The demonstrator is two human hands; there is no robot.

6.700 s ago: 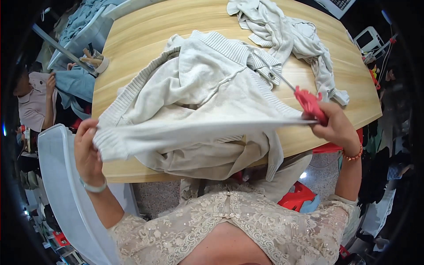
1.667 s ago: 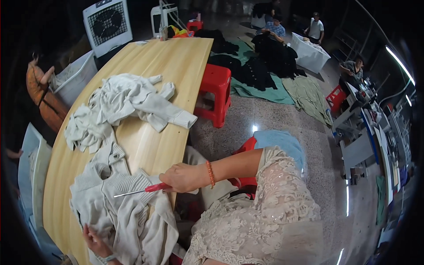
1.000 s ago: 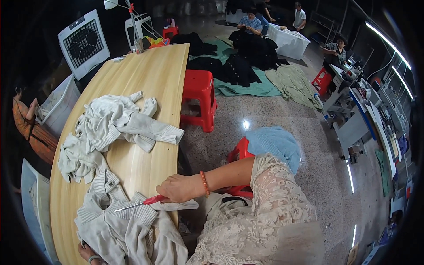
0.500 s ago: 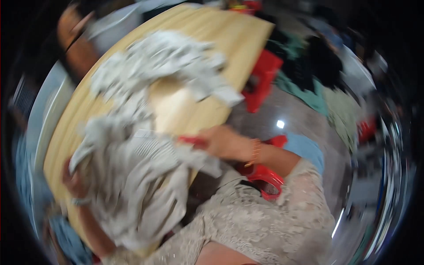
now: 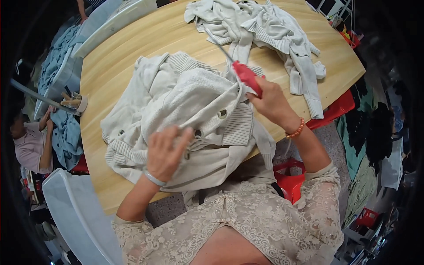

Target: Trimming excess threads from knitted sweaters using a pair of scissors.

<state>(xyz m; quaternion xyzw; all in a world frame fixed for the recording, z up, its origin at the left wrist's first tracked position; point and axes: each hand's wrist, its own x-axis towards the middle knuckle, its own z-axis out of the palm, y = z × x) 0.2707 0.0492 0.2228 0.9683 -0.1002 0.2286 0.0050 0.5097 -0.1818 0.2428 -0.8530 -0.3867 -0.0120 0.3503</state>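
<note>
A cream knitted cardigan (image 5: 176, 95) with dark buttons and ribbed edges lies bunched on the wooden table in front of me. My left hand (image 5: 170, 148), slightly blurred, is over its front beside a button, fingers apart and holding nothing I can see. Above the cardigan's right side, my right hand (image 5: 267, 95) is closed around red-handled scissors (image 5: 248, 78). Their thin metal blade points up and to the left, away from me. Only part of the handle shows between my fingers.
More cream knitwear (image 5: 274, 33) lies at the table's (image 5: 128, 42) far right. A small tub (image 5: 79, 102) sits at its left edge. White bins (image 5: 66, 194) stand left, near a seated person (image 5: 33, 141) with blue cloth. Red stools (image 5: 289, 176) and heaped garments (image 5: 366, 119) are on the right.
The view has swung, so the table and clothes appear shifted. My left hand has moved from the cardigan's left edge onto its front. My right hand still holds the scissors, now raised.
</note>
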